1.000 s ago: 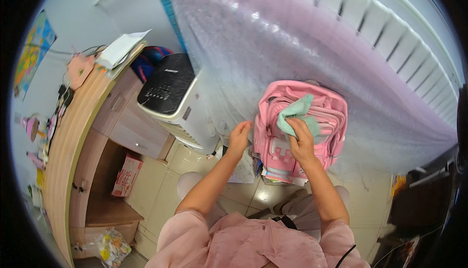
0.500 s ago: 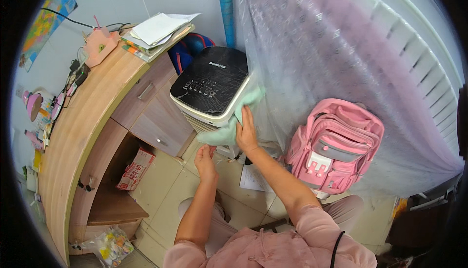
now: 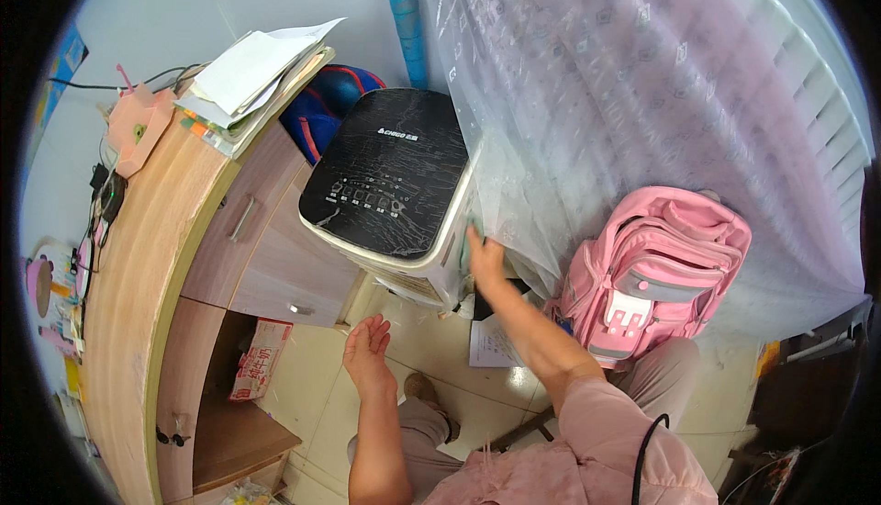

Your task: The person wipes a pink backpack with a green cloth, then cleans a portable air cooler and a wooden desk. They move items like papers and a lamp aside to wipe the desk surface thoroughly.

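Note:
A boxy white air cooler (image 3: 395,277) with a black top panel (image 3: 390,170) and a row of buttons stands on the floor ahead of me. My right hand (image 3: 486,255) reaches along its right side, by the plastic curtain. A sliver of light green cloth (image 3: 472,230) shows at that hand's fingers; the rest of it is hidden by the hand and the cooler's side. My left hand (image 3: 369,358) hangs over the floor in front of the cooler, palm up and fingers loosely apart, with nothing in it.
At left runs a wooden desk (image 3: 138,294) with papers (image 3: 262,69) on it. A red and white carton (image 3: 260,358) sits in its lower opening. A pink backpack (image 3: 656,275) stands at right, before a translucent curtain (image 3: 587,73). A blue bag (image 3: 330,106) is behind the cooler.
My left hand has let go of the cloth's edge and drawn back, lower. My right hand has moved along the cooler's right side, and the cloth has left the front corner. The view has shifted.

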`<act>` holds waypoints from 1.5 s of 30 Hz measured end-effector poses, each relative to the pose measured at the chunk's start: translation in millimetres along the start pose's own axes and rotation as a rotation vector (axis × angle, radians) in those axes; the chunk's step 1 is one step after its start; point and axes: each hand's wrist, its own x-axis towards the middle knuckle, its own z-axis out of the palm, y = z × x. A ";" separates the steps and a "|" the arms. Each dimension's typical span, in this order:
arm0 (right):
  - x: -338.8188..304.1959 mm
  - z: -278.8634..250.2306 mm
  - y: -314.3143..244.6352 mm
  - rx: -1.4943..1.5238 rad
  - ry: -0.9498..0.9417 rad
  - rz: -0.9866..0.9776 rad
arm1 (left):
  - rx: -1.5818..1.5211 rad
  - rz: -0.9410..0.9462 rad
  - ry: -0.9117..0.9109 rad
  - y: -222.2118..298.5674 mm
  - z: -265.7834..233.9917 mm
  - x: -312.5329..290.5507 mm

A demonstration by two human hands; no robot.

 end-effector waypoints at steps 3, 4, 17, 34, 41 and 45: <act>-55.6 12.3 30.6 0.025 -0.322 0.558 | 0.001 0.034 0.016 -0.4 -15.2 2.1; -64.3 9.6 43.9 0.077 -0.563 1.004 | -0.012 0.033 0.032 0.2 -18.9 0.7; -93.8 43.0 90.5 0.036 -0.320 1.065 | -0.024 -0.064 -0.022 -10.1 14.1 -4.2; 159.5 -47.8 -153.7 -0.083 -0.408 -0.548 | -0.097 -0.061 -0.075 -14.3 23.8 0.2; 177.1 -43.4 -171.1 -0.271 -0.714 -0.950 | -0.156 -0.041 -0.043 -10.6 7.3 3.1; 217.7 -1.8 -160.9 -0.511 -0.552 -0.443 | -0.148 -0.069 -0.038 -11.4 12.4 8.0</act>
